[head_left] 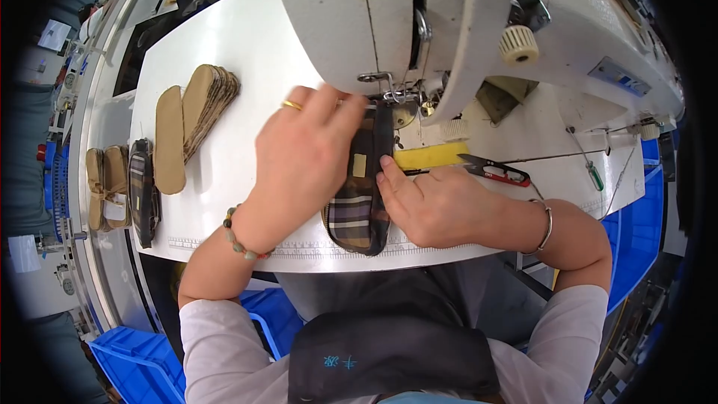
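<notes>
My left hand, a gold ring on one finger, grips the top of a dark plaid fabric pouch just below the presser foot of a white sewing machine. Curled fingertips of my right hand hold the pouch's dark right edge, beside a small pale patch on its middle. Right of the pouch lie a yellow strip, black-and-red thread snips and a green-handled screwdriver. Where the pouch meets the needle is partly hidden.
Tan sole-shaped pieces, tied bundles and another plaid pouch lie on the left of the white table. Olive fabric lies under the machine arm. Blue bins stand around the table.
</notes>
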The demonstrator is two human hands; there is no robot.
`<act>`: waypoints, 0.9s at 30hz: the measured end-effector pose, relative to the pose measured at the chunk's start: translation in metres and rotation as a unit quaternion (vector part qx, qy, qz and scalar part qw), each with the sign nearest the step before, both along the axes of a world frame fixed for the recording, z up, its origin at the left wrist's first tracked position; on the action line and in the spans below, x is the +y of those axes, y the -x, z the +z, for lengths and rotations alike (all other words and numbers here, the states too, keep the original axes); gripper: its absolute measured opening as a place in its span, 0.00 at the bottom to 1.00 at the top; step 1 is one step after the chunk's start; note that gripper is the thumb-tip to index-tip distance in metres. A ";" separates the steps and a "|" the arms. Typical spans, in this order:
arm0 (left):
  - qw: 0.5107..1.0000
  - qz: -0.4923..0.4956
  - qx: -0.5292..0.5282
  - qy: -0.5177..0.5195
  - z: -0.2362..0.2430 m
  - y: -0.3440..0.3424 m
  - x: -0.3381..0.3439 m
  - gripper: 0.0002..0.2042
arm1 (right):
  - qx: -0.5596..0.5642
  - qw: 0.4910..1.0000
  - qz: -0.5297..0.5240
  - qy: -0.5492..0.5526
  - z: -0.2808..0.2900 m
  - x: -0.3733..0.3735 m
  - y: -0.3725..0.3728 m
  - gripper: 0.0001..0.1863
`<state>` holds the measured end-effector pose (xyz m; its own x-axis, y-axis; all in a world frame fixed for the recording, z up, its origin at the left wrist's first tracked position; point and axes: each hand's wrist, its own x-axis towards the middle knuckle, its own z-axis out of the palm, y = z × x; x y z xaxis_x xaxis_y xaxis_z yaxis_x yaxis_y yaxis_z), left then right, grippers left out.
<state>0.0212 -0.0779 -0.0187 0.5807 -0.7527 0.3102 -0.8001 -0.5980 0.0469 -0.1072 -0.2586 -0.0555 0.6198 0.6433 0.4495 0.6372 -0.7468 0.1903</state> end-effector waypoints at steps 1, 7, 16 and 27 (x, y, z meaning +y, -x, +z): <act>0.993 -0.117 -0.024 0.012 -0.001 0.002 0.000 0.17 | -0.001 1.000 0.001 0.000 0.002 0.000 0.001 0.20; 0.976 -0.201 -0.063 -0.060 -0.001 0.012 0.004 0.15 | -0.050 0.998 -0.034 0.013 0.004 0.000 0.007 0.18; 0.980 -0.193 -0.023 -0.038 -0.004 0.014 0.004 0.16 | 0.010 0.999 0.000 -0.032 0.004 -0.007 0.005 0.17; 0.984 -0.163 -0.052 -0.055 -0.010 0.015 -0.001 0.18 | -0.010 0.999 -0.029 0.030 0.000 -0.011 -0.002 0.16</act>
<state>0.0061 -0.0793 -0.0290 0.2729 -0.9256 0.2621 -0.9471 -0.3063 -0.0958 -0.1055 -0.2698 -0.0551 0.6487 0.6326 0.4231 0.5884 -0.7695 0.2484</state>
